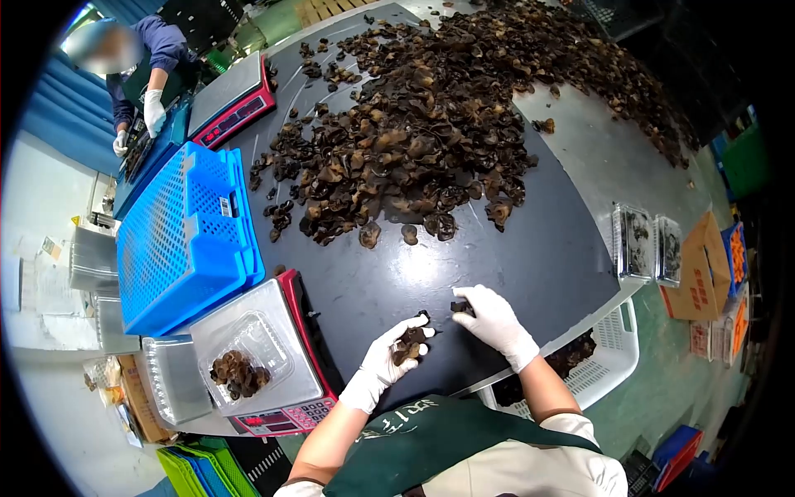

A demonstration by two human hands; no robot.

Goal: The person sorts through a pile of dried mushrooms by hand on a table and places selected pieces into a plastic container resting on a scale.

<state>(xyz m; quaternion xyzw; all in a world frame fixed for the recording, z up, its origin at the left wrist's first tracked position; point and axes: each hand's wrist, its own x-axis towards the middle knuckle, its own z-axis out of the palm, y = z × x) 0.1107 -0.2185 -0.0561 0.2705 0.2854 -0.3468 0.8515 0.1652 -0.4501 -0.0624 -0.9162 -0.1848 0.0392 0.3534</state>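
Observation:
Both my hands wear white gloves and are over the near edge of the dark table. My left hand is closed around several brown mushroom pieces. To its right, my right hand pinches a small dark mushroom piece. A large pile of dark brown mushrooms covers the far part of the table. On my left, a red scale bears an open clear plastic tray with some mushrooms in it.
A blue crate and a second red scale are at the left. A co-worker stands beyond them. A white basket is below the table's right edge; clear boxes lie at the right.

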